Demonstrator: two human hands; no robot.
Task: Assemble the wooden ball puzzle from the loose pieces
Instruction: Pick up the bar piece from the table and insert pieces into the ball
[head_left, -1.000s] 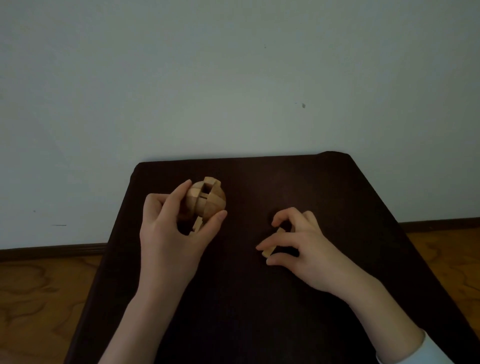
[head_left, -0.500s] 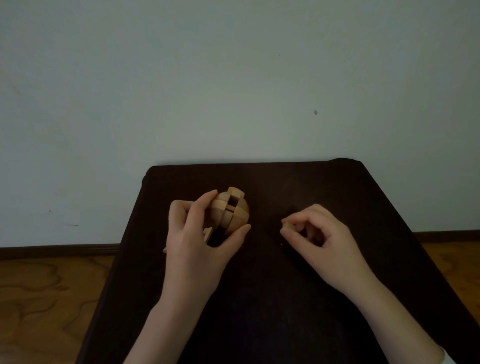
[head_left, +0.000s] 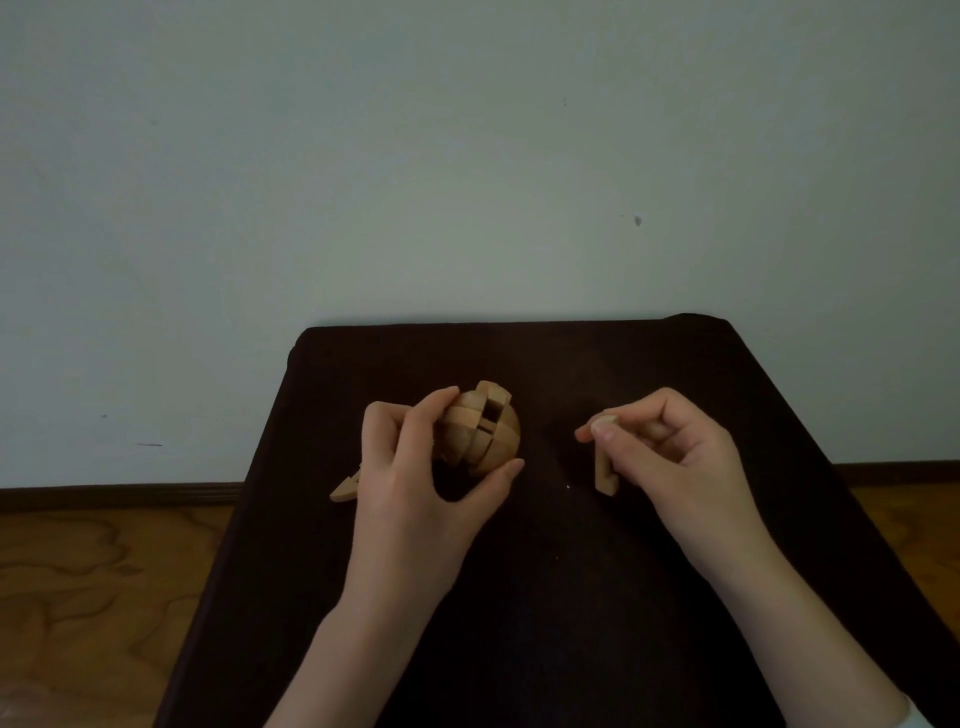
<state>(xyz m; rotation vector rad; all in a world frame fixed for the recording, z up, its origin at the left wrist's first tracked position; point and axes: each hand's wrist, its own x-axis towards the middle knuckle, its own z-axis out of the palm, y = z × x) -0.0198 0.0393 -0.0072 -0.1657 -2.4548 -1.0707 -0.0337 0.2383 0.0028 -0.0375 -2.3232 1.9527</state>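
Puzzle ball (head_left: 480, 431), partly built, sits above the dark counter (head_left: 571, 597) left of its middle, gripped by the left hand (head_left: 415, 467) with fingers curled over the top-left and the thumb pressing under the lower right. An open slot shows in the ball's upper face, so it is not yet complete.

To the right of the ball, well apart from it, the right hand (head_left: 670, 452) pinches a loose wooden piece (head_left: 605, 467) between thumb and fingertips; the piece hangs downward from the pinch, its lower end close to the cloth. A second loose piece (head_left: 345, 488) lies on the counter just left of the left hand, partly hidden behind it.

A second ago the right hand was down on the counter closing on that piece; half a second ago it was curled around it; now the piece is lifted and plainly held. The ball has stayed in the left hand throughout. That suggests the pick-up is done and the next step is likely carrying the piece across to the ball's open slot.
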